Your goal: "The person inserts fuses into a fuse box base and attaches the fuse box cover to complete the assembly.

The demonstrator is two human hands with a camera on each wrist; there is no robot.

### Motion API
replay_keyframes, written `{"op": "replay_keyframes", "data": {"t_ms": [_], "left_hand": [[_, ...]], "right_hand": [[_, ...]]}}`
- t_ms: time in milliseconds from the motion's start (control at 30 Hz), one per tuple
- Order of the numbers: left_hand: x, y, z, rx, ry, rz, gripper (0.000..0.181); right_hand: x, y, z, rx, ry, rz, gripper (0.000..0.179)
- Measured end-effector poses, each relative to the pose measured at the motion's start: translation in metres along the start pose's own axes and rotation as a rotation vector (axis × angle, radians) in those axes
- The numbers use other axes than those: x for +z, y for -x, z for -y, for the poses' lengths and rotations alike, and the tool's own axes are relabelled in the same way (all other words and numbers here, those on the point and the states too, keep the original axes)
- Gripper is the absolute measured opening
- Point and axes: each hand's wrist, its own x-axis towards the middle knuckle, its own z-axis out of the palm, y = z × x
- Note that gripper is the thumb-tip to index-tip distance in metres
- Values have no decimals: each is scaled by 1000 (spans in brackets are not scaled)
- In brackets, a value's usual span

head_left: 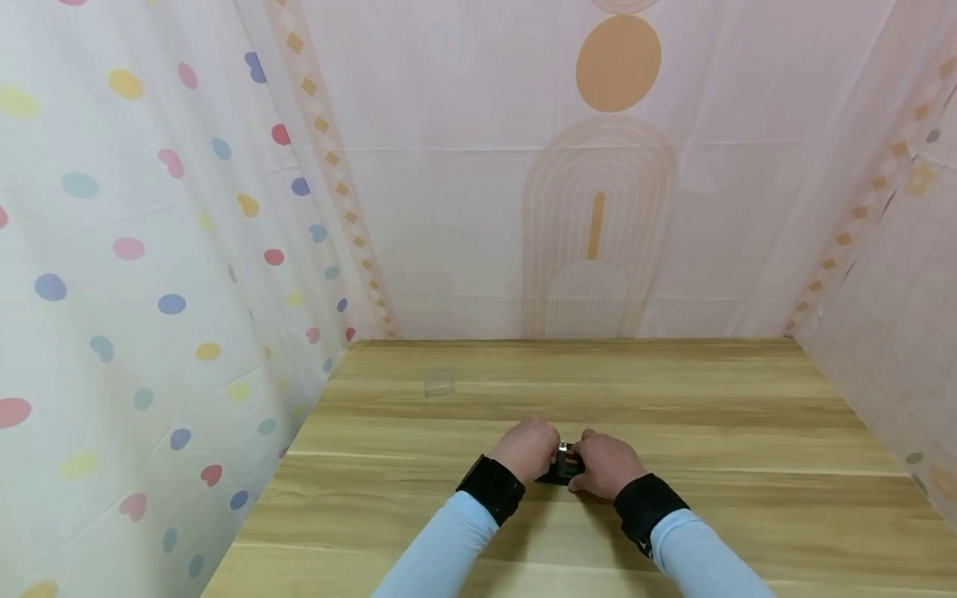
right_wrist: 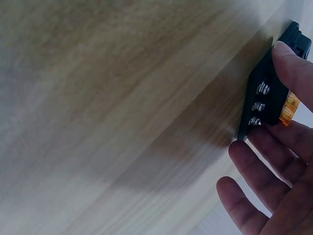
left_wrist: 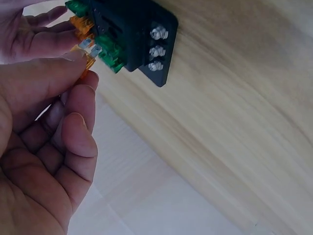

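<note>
A black fuse block (head_left: 557, 477) sits on the table between the two hands. In the left wrist view, my left hand (left_wrist: 54, 122) pinches an orange blade fuse (left_wrist: 89, 60) between thumb and index finger, right beside a green blade fuse (left_wrist: 110, 52) in the block. More green and orange fuses stand in the row behind it. My right hand (head_left: 609, 465) grips the block from the right, its thumb on one side and fingers at the other. Metal screw terminals (right_wrist: 258, 106) line the block's edge in the right wrist view, near another orange fuse (right_wrist: 289, 107).
A clear plastic cover (head_left: 439, 384) lies farther back on the wood-grain table (head_left: 710, 399), left of the hands. Patterned curtains (head_left: 449, 208) hang behind the table and along both sides. Black bands (head_left: 493, 488) wrap both wrists over light blue sleeves.
</note>
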Motion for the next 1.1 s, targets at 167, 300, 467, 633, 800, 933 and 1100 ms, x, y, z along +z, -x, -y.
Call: {"op": "replay_keyframes", "data": {"t_ms": [167,300,467,633,800,933,1100], "left_hand": [[6,0,0,38,-46,-23,24],[9,1,1,25,-34,-13,25],[7,1,-1,26,-20,-11,27],[6,0,-2,36,-43,-9,29],[7,1,-2,38,-51,-17,29],[10,2,-3,35,-78,-24,26],[12,5,-6,38,-95,-28,21]], "right_hand": [[-1,0,1,1,11,-2,34],[-2,1,2,0,10,-2,33],[-2,0,0,-5,21,-9,32],[0,-1,-1,-7,30,-15,32],[0,-1,-1,-10,29,-19,32],[-1,0,0,-8,28,-21,32],[0,2,1,-6,26,-10,33]]}}
